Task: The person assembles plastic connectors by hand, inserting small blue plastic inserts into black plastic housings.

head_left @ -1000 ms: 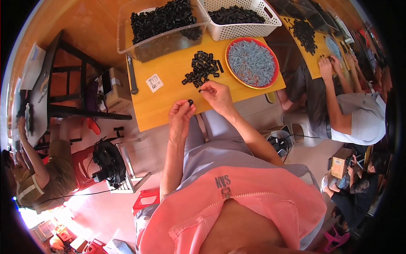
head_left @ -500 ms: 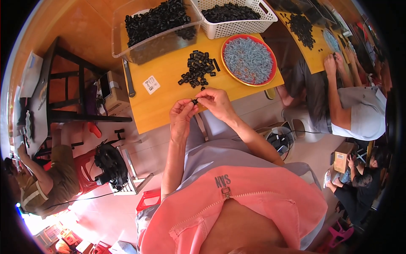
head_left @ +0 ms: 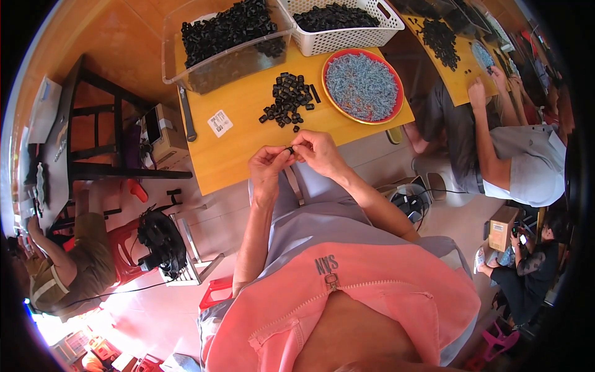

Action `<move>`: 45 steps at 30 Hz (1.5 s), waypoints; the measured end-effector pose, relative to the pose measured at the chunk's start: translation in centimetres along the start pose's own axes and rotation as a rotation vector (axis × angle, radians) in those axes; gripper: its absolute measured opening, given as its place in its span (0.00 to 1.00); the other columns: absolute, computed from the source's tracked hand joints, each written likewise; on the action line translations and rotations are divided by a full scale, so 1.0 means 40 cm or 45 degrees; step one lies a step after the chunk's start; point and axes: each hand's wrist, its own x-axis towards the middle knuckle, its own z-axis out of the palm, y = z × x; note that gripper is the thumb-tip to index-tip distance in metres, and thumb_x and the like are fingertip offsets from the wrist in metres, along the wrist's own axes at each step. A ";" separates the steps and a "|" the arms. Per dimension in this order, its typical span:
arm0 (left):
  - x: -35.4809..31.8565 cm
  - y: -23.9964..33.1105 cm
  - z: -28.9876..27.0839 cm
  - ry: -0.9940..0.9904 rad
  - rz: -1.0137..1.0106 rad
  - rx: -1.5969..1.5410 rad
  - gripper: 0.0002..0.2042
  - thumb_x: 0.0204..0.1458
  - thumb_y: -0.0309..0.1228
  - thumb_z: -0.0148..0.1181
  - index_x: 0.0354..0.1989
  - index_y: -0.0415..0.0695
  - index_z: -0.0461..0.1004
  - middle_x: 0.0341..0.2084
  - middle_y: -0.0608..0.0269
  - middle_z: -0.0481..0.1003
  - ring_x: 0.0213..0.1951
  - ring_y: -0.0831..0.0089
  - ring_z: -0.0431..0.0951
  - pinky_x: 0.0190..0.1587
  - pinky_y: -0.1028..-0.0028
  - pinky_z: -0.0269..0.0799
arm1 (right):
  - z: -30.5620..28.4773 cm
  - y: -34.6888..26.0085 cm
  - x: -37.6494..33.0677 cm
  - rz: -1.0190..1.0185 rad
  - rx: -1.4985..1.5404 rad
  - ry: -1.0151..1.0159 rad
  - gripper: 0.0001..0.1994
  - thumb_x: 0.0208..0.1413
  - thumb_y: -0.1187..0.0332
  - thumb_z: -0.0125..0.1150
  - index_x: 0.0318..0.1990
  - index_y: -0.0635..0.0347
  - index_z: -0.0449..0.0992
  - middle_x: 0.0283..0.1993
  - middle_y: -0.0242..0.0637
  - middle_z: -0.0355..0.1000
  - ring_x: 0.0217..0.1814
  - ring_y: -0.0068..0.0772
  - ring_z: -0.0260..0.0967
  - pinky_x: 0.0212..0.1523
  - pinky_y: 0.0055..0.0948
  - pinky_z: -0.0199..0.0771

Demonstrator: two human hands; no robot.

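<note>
Just past the table's near edge, my two hands meet fingertip to fingertip. My left hand [head_left: 266,168] pinches a small black plastic part [head_left: 290,150] between thumb and fingers. My right hand [head_left: 319,154] is closed against the part's other side; whatever its fingertips hold is too small to make out. Beyond them on the yellow table [head_left: 248,155] lies a loose pile of similar black plastic parts [head_left: 286,99], one of them a little nearer my fingers. To its right stands a round red tray [head_left: 376,122] heaped with small silvery-blue pieces, which look like screws.
A clear plastic bin [head_left: 232,77] and a white perforated basket [head_left: 341,42], both holding black parts, stand at the back. A dark-handled tool [head_left: 188,115] and a white label [head_left: 220,123] lie left. At right a person works at another yellow table [head_left: 462,90].
The black part and my fingertips have shifted slightly to the right, with my right fingers at its side. At the neighbouring table, the co-worker's hands have moved apart.
</note>
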 end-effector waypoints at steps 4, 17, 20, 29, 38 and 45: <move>0.004 -0.004 0.009 0.025 0.027 0.009 0.03 0.46 0.18 0.56 0.29 0.34 0.71 0.24 0.58 0.75 0.26 0.74 0.76 0.33 0.75 0.76 | 0.004 0.007 0.000 -0.056 -0.081 0.041 0.02 0.50 0.80 0.51 0.29 0.69 0.70 0.21 0.33 0.70 0.23 0.19 0.69 0.24 0.19 0.70; 0.011 -0.005 0.015 0.019 -0.046 -0.045 0.01 0.46 0.18 0.55 0.28 0.35 0.71 0.23 0.57 0.75 0.25 0.73 0.77 0.32 0.76 0.77 | -0.024 -0.009 0.005 0.154 0.316 -0.099 0.03 0.51 0.80 0.50 0.28 0.69 0.70 0.22 0.34 0.69 0.23 0.19 0.67 0.22 0.19 0.68; 0.006 -0.006 0.026 0.065 -0.018 -0.034 0.01 0.46 0.18 0.56 0.27 0.35 0.71 0.23 0.58 0.75 0.25 0.74 0.77 0.31 0.77 0.76 | -0.017 -0.013 0.004 0.091 0.238 -0.040 0.03 0.49 0.81 0.50 0.27 0.70 0.70 0.21 0.35 0.69 0.23 0.20 0.67 0.22 0.20 0.68; 0.006 -0.052 0.039 0.177 0.161 0.132 0.02 0.45 0.18 0.57 0.26 0.35 0.71 0.23 0.59 0.74 0.24 0.75 0.75 0.31 0.78 0.74 | -0.013 0.036 0.004 0.082 -0.098 -0.054 0.02 0.49 0.81 0.51 0.31 0.71 0.69 0.25 0.37 0.71 0.27 0.22 0.71 0.28 0.23 0.72; 0.008 -0.063 0.047 0.312 0.161 0.084 0.02 0.44 0.19 0.59 0.26 0.35 0.72 0.23 0.60 0.75 0.23 0.78 0.73 0.28 0.81 0.70 | 0.055 0.028 -0.025 -0.324 -0.409 0.341 0.13 0.36 0.80 0.57 0.35 0.68 0.69 0.31 0.45 0.68 0.33 0.48 0.68 0.33 0.37 0.68; 0.009 -0.066 0.051 0.356 0.130 0.158 0.03 0.45 0.20 0.58 0.28 0.35 0.73 0.23 0.62 0.75 0.23 0.80 0.72 0.26 0.82 0.68 | 0.053 0.020 -0.025 -0.430 -0.567 0.410 0.15 0.34 0.80 0.58 0.35 0.68 0.70 0.31 0.46 0.67 0.35 0.49 0.66 0.35 0.39 0.67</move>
